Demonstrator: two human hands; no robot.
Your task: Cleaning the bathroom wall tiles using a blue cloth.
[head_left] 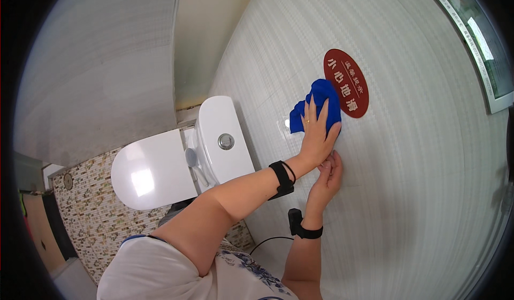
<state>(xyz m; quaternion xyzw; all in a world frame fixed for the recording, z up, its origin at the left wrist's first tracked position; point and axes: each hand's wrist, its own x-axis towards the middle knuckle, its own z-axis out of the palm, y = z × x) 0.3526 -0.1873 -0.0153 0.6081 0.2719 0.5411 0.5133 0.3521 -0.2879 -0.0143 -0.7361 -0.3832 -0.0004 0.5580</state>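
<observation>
My left hand lies with fingers spread over a crumpled blue cloth, pressing it against the pale tiled wall. A ring shows on one finger, and a black band sits round the wrist. The cloth touches the lower left edge of a dark red oval sign with white lettering. Just below the left hand's heel, my right hand has its fingers curled in, close to or touching the left wrist. No object shows in it. The right wrist wears a black strap with a small block on it.
A white toilet with its lid down and a cistern with a round chrome button stand left of my arms. Mosaic flooring lies beyond, with a floor drain. A white-framed panel hangs at the upper right. A grey partition rises at the left.
</observation>
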